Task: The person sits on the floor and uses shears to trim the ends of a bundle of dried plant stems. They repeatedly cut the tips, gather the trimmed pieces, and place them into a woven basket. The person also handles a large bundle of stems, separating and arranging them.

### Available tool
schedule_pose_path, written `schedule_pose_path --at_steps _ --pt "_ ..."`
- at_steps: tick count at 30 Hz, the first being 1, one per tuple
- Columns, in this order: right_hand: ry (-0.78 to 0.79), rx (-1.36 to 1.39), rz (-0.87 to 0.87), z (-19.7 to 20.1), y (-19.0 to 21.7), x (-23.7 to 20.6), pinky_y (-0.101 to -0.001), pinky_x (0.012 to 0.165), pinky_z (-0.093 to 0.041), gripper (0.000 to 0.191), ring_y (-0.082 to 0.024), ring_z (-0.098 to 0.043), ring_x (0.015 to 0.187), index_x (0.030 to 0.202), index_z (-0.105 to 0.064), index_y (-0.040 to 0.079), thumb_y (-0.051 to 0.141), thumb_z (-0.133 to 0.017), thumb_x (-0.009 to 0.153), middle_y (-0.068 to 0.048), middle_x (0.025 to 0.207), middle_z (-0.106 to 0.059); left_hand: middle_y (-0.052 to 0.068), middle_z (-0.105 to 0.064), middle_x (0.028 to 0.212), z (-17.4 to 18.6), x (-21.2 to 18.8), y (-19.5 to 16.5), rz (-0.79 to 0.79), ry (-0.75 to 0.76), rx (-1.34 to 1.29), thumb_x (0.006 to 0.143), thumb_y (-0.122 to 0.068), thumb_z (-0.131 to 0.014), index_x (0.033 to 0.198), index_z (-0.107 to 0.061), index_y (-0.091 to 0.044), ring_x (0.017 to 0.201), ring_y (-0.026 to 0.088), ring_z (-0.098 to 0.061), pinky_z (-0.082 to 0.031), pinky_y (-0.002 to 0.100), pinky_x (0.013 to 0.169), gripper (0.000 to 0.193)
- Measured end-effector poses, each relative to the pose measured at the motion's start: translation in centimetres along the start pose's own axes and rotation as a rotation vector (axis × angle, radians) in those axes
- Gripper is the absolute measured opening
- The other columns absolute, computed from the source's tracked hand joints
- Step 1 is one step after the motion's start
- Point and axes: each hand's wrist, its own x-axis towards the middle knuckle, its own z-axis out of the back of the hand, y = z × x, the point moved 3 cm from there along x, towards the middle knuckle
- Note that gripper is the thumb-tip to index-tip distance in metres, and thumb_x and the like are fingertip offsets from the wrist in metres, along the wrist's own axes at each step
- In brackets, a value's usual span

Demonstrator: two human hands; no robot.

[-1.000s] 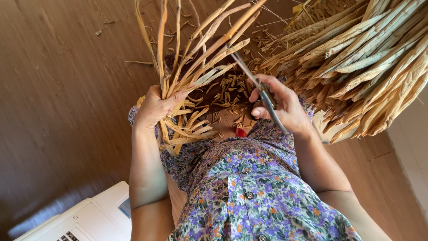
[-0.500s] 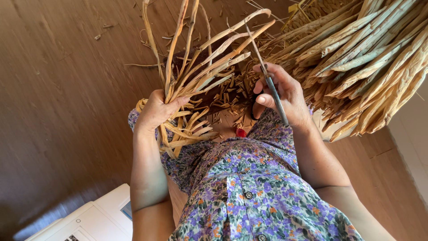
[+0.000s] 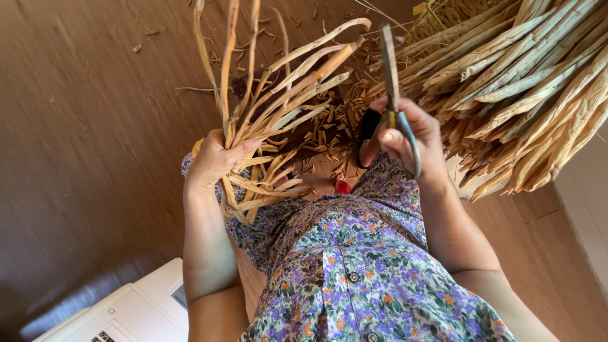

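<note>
Brown wood floor (image 3: 82,126) fills the background. Big pile of dried leaf strips (image 3: 525,95) upper right. Floral dress (image 3: 354,272) bottom centre, white device (image 3: 126,310) bottom left. Left hand (image 3: 212,161) clenched around bundle of dried strips (image 3: 272,107), held upright. Right hand (image 3: 405,139) grips scissors (image 3: 392,82), blades together, pointing up just beside bundle. Cut scraps (image 3: 329,136) on floor between hands.

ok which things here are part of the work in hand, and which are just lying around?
In the work:
- left hand gripping a bundle of dried strips
- right hand holding scissors, blades shut
- cut scraps on the floor

Lying about:
- big pile of dried leaves
- woven basket
- white device
- small red thing
</note>
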Motion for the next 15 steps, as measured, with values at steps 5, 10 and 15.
schedule_pose_path --at_steps 5,10,15 --pt "0.183 -0.189 -0.166 -1.2 -1.1 0.2 -0.024 0.054 -0.042 0.074 -0.009 -0.055 0.062 0.132 -0.064 0.003 0.062 -0.073 0.087 0.0 0.074 -0.062 -0.007 -0.054 0.059 0.3 -0.1 0.4 -0.038 -0.037 0.041 0.092 -0.017 -0.078 0.093 -0.075 -0.004 0.049 0.003 -0.045 -0.033 0.023 0.043 0.013" --pt "0.153 -0.086 -0.273 -1.7 -1.6 0.5 -0.0222 0.061 -0.046 0.074 -0.009 -0.056 0.067 0.131 -0.064 0.004 0.063 -0.071 0.088 -0.001 0.081 -0.064 -0.005 -0.061 0.069 -0.1 -0.3 0.8 -0.058 -0.023 0.066 0.093 -0.016 -0.079 0.101 -0.078 -0.003 0.058 0.003 -0.05 -0.041 0.023 0.05 0.015" --pt "0.139 -0.042 -0.259 -1.7 -1.7 1.2 -0.0211 0.057 -0.045 0.069 -0.008 -0.055 0.063 0.13 -0.065 0.003 0.059 -0.07 0.09 -0.001 0.081 -0.065 0.0 -0.077 0.088 -0.4 -0.6 0.0 -0.146 0.005 0.216 0.09 -0.016 -0.08 0.108 -0.077 -0.004 0.078 0.006 -0.065 -0.055 0.025 0.069 0.022"
